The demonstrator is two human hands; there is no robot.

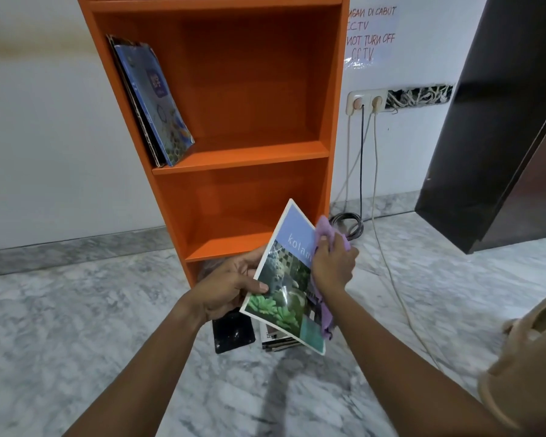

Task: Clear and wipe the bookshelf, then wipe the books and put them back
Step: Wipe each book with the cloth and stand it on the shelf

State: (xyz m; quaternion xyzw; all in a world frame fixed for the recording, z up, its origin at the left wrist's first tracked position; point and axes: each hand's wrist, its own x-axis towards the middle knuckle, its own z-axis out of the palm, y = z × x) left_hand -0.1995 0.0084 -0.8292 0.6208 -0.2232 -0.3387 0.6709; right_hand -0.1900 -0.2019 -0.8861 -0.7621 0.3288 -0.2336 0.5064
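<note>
My left hand [230,287] holds the book [289,279] in front of the bookshelf [252,159]; my right hand [333,263] presses the cloth [327,230] on its cover. Some books [153,102] already stand inside; a few [275,340] wait on the floor [108,310].

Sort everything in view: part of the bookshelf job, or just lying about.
Job: bookshelf, held book, cloth, shelved books, floor stack, left hand, right hand.
Lying about: cables, sockets, notice, dark cabinet.
</note>
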